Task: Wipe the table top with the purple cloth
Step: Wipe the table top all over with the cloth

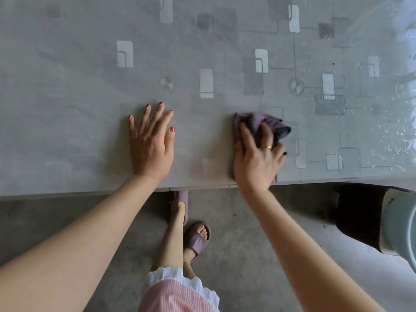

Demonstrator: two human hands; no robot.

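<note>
**Purple cloth under right hand at near table edge**

Purple cloth (pixel 258 124) bunched on the grey patterned table (pixel 90 75), close to its near edge, right of centre. Right hand (pixel 255 158) pressed on top of it, grip curled over the folds, a gold ring (pixel 266 146) on 1 finger, part of the cloth sticking out beyond the fingertips. Left hand (pixel 150 143) flat on the bare table well apart from the cloth, grip spread and straight, clasping nothing, red-painted nails showing. Wet streaks and droplets (pixel 394 131) glistening on the table's far right. Below the edge, a concrete floor (pixel 67 221) and 2 purple slippers (pixel 197 238).
</note>
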